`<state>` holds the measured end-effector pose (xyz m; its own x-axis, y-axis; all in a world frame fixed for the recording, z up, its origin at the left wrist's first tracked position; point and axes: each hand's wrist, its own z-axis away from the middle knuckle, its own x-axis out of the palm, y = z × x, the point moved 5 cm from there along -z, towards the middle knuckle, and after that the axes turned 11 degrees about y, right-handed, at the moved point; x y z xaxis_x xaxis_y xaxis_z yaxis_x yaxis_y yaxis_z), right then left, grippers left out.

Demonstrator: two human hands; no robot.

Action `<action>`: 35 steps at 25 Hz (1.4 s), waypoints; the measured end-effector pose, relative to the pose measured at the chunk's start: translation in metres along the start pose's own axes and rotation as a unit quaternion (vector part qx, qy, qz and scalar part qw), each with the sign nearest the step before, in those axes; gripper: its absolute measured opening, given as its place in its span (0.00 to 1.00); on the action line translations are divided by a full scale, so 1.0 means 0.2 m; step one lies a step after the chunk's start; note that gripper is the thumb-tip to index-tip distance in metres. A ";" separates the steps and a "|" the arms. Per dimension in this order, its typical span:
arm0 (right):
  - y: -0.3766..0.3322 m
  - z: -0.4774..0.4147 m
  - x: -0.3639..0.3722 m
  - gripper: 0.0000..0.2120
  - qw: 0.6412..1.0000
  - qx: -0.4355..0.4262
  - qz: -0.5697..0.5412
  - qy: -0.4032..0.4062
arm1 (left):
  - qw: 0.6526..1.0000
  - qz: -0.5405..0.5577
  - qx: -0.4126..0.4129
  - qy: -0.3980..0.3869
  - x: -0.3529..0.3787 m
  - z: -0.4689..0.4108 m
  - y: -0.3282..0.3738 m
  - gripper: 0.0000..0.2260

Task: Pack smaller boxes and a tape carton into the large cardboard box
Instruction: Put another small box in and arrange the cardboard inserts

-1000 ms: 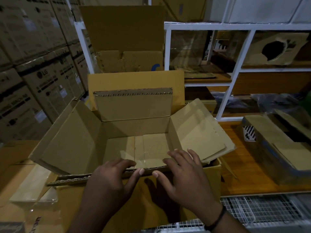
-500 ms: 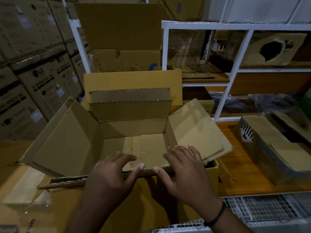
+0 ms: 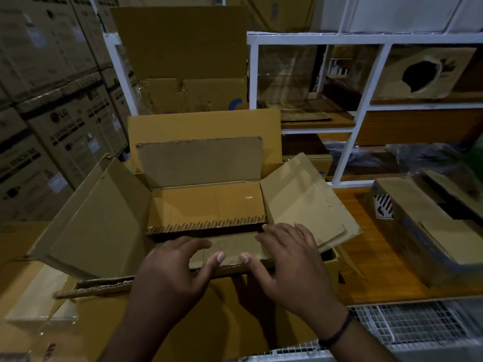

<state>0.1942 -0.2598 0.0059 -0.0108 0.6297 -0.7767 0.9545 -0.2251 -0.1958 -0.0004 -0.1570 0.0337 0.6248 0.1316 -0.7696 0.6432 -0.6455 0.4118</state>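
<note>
**A:** Head view. Where's the work?

**B:** Dead centre, right under the hands. The small box [image 3: 99, 218] sits in the mouth of the large box [image 3: 203, 126]; can't tell how deep. Its long axis runs left to right.

**A:** Hands?

**B:** Left hand [image 3: 172, 267] and right hand [image 3: 290, 259] are side by side, equally near. Fingers are spread and fairly straight, lying flat on the near flap [image 3: 232, 246], with the thumbs at its near edge. Nothing gripped.

**A:** Inside?

**B:** A tan panel [image 3: 206, 202] with a taped edge lies just beyond the fingertips. Flap or a packed box, I can't tell.

**A:** Room to move?

**B:** Side flaps splay outward; the right flap [image 3: 300, 199] overhangs the surface [image 3: 366, 257]. A carton [image 3: 423, 231] stands well right of it and a shelf [image 3: 366, 113] is beyond. My guess is the near side and straight down are the freest.
</note>
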 end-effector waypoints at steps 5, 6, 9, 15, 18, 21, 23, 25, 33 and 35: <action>0.07 -0.04 -0.02 0.28 0.999 0.010 -0.013 0.028 | 1.000 0.004 0.016 0.008 0.00 -0.03 0.05 0.25; 0.09 -0.04 -0.03 0.28 0.999 0.013 -0.015 0.035 | 1.000 0.004 0.017 0.004 0.01 -0.04 0.06 0.25; 0.16 -0.06 -0.06 0.26 0.997 0.018 -0.031 0.061 | 1.000 0.008 0.017 -0.011 0.03 -0.08 0.06 0.27; 0.38 -0.23 -0.10 0.20 0.993 0.043 -0.094 0.055 | 0.997 -0.051 0.052 0.007 -0.04 -0.26 0.12 0.24; 0.47 -0.35 -0.05 0.19 0.995 0.032 -0.091 0.020 | 0.989 -0.108 0.101 0.008 -0.06 -0.37 0.14 0.24; 0.48 -0.48 0.05 0.19 0.998 -0.014 -0.058 -0.031 | 0.969 -0.206 0.121 -0.057 0.01 -0.56 0.07 0.21; 0.46 -0.55 0.16 0.20 0.995 -0.057 -0.031 -0.080 | 0.946 -0.270 0.154 -0.094 0.07 -0.67 0.00 0.20; 0.42 -0.62 0.28 0.21 0.986 -0.102 -0.001 -0.131 | 0.923 -0.312 0.185 -0.130 0.15 -0.74 -0.10 0.20; 0.39 -0.71 0.92 0.26 0.919 -0.211 0.165 -0.289 | 0.823 -0.384 0.304 -0.288 0.57 -0.85 -0.51 0.19; 0.38 -0.74 1.01 0.32 0.905 -0.233 0.188 -0.303 | 0.811 -0.380 0.318 -0.311 0.68 -0.87 -0.59 0.19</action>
<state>0.3092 -0.0405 -0.0782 0.3143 0.0196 -0.9491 0.9451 0.0881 0.3148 0.0848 0.0688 -0.0343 -0.3166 0.3952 -0.8623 0.2554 -0.8400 -0.4787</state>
